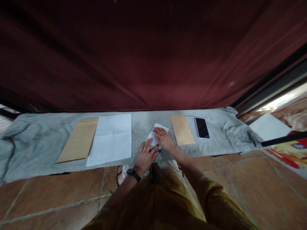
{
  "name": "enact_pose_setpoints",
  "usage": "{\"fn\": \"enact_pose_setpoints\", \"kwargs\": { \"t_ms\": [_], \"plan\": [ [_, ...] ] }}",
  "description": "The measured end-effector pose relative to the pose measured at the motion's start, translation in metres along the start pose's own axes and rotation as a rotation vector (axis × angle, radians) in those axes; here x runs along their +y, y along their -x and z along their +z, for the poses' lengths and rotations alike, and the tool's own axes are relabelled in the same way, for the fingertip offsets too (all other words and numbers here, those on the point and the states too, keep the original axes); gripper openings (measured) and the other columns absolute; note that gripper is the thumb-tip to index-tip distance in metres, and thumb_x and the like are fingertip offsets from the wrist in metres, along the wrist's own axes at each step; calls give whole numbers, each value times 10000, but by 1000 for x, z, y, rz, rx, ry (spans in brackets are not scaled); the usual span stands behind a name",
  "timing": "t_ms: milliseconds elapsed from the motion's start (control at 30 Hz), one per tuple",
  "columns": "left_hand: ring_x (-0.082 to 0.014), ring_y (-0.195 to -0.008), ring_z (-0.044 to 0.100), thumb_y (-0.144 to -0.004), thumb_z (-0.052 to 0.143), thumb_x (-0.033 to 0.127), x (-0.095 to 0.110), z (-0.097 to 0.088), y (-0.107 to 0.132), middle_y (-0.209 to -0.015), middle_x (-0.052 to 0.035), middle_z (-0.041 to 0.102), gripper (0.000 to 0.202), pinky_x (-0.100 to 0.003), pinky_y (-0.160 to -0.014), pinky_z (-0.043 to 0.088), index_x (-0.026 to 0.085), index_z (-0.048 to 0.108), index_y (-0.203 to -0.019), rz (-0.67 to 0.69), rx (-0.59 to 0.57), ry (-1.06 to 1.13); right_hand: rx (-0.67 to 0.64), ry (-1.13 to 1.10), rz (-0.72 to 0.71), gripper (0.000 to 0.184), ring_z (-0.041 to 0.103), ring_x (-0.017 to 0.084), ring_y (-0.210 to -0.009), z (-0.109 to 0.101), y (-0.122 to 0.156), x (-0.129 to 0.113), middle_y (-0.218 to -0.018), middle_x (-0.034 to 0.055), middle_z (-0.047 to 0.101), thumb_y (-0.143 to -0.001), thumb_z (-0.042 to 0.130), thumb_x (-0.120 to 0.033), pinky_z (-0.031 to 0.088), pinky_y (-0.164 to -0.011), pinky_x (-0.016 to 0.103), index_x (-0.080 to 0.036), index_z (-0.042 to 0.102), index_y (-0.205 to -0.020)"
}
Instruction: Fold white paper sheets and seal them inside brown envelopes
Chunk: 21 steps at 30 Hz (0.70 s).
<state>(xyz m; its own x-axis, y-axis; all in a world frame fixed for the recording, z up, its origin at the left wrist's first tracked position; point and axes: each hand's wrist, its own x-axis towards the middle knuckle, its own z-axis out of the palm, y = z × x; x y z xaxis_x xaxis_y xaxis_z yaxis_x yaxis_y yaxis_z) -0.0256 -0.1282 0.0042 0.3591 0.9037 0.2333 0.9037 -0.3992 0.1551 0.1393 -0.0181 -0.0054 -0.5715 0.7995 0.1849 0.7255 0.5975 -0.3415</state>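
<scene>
A small folded white paper point(157, 130) lies on the grey cloth point(35, 137) in front of me. My left hand point(145, 156), with a black watch on the wrist, rests flat with fingers stretched out at the paper's near edge. My right hand point(163, 138) lies flat on top of the paper, fingers extended, pressing it down. Neither hand holds anything.
A large unfolded white sheet point(111, 139) and a big brown envelope point(78, 140) lie to the left. A small brown envelope point(182, 129) and a black phone point(202, 127) lie to the right. A dark red curtain point(153, 54) hangs behind. Tiled floor point(59, 195) is near me; another white sheet point(270, 126) is at far right.
</scene>
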Motion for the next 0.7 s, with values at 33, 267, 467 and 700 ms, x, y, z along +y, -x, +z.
{"fn": "enact_pose_setpoints", "kwargs": {
  "t_ms": [33,267,467,700],
  "plan": [
    [-298,-1475,382,-997,511,418,0,0,0,-1583,-101,428,429,-517,-1213,298,300,595,-1400,0,-3,0,-11,-9,-19,441,397,212,-1462,2,6,-3,-1558,86,469,-1056,377,-297,283,-1242,427,-160,543,-1440],
    [-306,-1473,383,-992,523,419,0,2,1,-1591,-105,416,442,-527,-1213,291,317,578,-1418,-2,-1,0,2,18,15,453,377,243,-1474,2,26,-3,-1591,70,417,-1055,381,-308,292,-1231,470,-205,504,-1478],
    [-320,-1486,355,-967,568,447,-2,1,3,-1607,-86,394,503,-531,-1200,309,371,516,-1462,32,4,-8,9,50,41,465,371,253,-1476,-4,26,8,-1601,78,398,-1058,386,-325,297,-1224,464,-195,487,-1493],
    [-324,-1491,343,-962,570,470,-3,-1,4,-1593,-61,422,493,-545,-1208,286,398,527,-1447,51,-15,-16,64,71,98,456,382,245,-1468,-1,21,21,-1582,86,432,-1055,403,-329,302,-1213,473,-206,492,-1486]
  ]
}}
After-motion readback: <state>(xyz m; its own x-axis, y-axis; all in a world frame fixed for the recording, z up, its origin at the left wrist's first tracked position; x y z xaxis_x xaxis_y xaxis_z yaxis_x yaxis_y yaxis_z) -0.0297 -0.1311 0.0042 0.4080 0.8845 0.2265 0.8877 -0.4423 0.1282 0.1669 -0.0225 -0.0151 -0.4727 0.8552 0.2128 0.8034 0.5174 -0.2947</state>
